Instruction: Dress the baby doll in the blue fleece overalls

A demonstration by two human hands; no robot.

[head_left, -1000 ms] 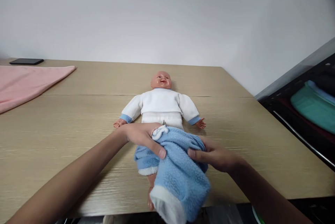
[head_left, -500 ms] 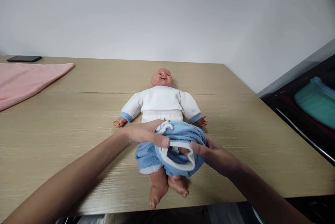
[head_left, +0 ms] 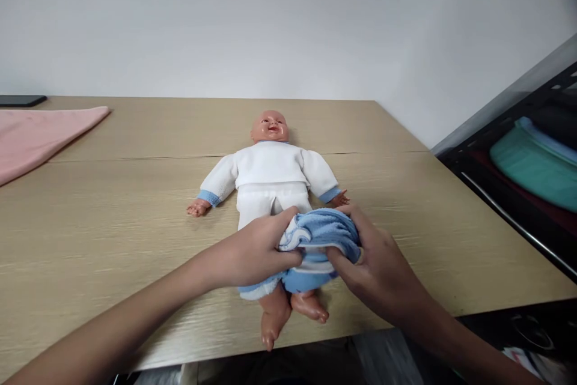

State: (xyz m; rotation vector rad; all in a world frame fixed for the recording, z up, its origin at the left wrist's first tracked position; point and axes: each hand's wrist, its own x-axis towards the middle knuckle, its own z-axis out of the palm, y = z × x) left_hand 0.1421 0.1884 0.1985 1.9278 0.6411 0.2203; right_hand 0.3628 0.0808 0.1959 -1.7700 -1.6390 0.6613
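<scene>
A baby doll (head_left: 273, 163) lies face up on the table, its head away from me and its feet near the front edge. It wears a white top with blue cuffs and white trousers with blue lower legs. Over its legs, I grip a bunched blue terry garment (head_left: 327, 227) with white trim. My left hand (head_left: 252, 250) is closed on the garment's left side, thumb at the white-edged opening. My right hand (head_left: 381, 259) pinches the right side, its thumb at the same opening. The garment's exact kind is hard to make out, and my hands partly hide the doll's legs.
A pink cloth (head_left: 45, 136) lies on the wooden table (head_left: 135, 205) at the left, with a dark flat phone-like object (head_left: 22, 100) behind it. Beyond the table's right edge, a teal cloth (head_left: 536, 163) rests on something black. A white wall stands behind.
My hands have rolled the garment's opening away from view and lifted it slightly right, baring more of the doll's white trousers. My right-hand fingers now curl over the garment's top. The view shifted slightly.
</scene>
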